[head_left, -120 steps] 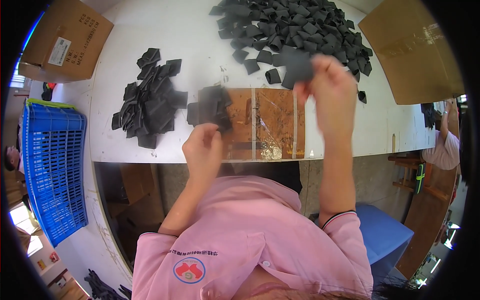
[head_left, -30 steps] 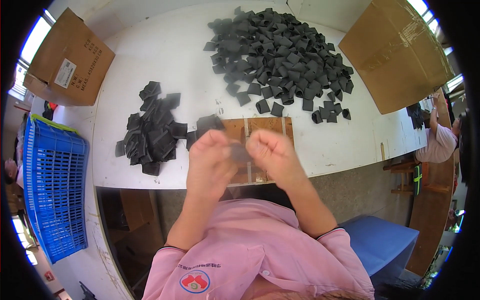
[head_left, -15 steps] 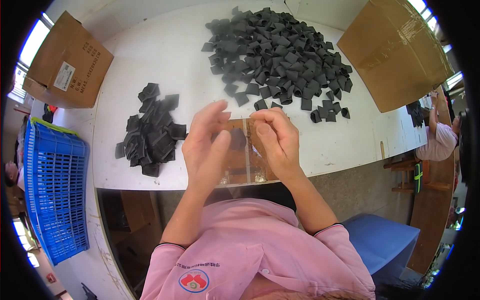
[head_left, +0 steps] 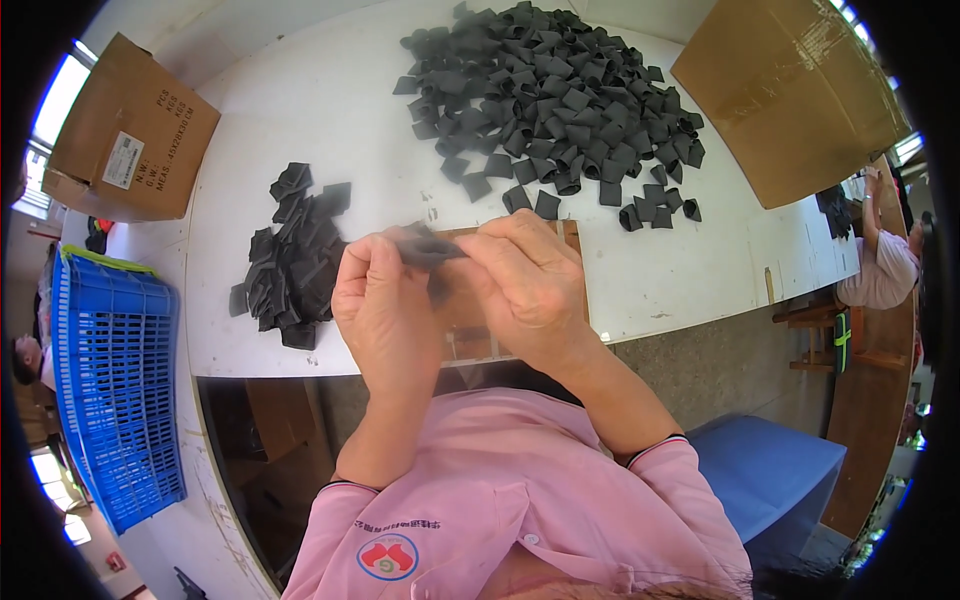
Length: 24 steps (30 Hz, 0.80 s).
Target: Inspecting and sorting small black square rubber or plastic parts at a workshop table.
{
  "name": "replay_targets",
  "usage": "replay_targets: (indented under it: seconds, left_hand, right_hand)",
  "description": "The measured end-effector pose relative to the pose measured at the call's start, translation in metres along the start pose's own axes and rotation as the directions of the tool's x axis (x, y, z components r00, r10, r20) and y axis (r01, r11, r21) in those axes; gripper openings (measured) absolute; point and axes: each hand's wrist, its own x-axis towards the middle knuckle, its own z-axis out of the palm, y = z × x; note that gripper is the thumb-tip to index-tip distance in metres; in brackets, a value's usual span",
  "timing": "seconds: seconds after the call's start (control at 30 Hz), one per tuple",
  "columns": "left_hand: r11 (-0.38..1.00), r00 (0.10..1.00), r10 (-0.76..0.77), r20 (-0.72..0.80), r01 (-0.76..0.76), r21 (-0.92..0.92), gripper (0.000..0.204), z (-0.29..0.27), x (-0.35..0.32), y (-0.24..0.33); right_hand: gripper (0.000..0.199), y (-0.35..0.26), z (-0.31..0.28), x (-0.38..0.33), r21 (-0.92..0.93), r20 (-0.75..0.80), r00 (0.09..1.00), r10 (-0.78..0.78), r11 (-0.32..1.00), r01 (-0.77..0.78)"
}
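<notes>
Between my hands a small black fabric piece (head_left: 430, 247) is stretched, its outline slightly blurred. My left hand (head_left: 383, 305) pinches one end with thumb and fingers. At the other end, the fingertips of my right hand (head_left: 530, 285) close on it. Both hands are above a brown, tape-covered board (head_left: 465, 325) at the table's near edge, which they partly cover. Left of my left hand lies a heap of flat-looking black pieces (head_left: 290, 265). Farther back, a larger heap of short black fabric tubes (head_left: 570, 110) spreads out, many with open ends showing.
Cardboard boxes stand at the back left (head_left: 140, 130) and back right (head_left: 790, 100) of the white table (head_left: 690, 270). A blue plastic crate (head_left: 120, 390) is at the far left, a blue stool (head_left: 760, 470) at lower right. Another person (head_left: 885, 265) sits beyond on the right.
My hands, apart and loosely curled before, have come together and now grip the black fabric piece between them. My left hand has shifted a little left and down.
</notes>
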Motion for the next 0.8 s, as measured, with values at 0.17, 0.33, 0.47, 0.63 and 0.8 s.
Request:
replay_targets:
  seconds: [0.17,0.33,0.47,0.63,0.8]
  left_hand:
    - [0.964,0.994,0.084,0.077,-0.1,0.245,0.01,-0.015,-0.014,-0.01]
    - [0.856,0.974,0.081,0.211,-0.176,0.485,0.015,-0.012,-0.003,-0.004]
    - [0.788,0.981,0.135,0.142,-0.193,0.584,0.015,-0.028,0.004,-0.004]
    - [0.152,0.961,-0.071,0.268,-0.255,0.955,0.022,-0.083,0.0,-0.04]
    - [-0.315,0.931,-0.027,0.363,-0.352,0.881,0.02,-0.096,-0.013,-0.066]
  right_hand:
    - [0.019,0.006,0.004,-0.017,0.08,-0.022,0.999,0.024,0.997,-0.023]
    - [0.017,0.002,0.003,-0.017,-0.026,0.021,0.998,0.059,0.998,-0.059]
    - [0.006,0.006,-0.02,0.01,0.214,0.214,0.963,0.164,0.954,-0.21]
    - [0.022,0.045,-0.027,0.021,0.283,-0.018,0.755,0.655,0.728,-0.625]
    - [0.018,0.03,-0.008,-0.049,0.369,0.412,0.584,0.699,0.458,-0.809]
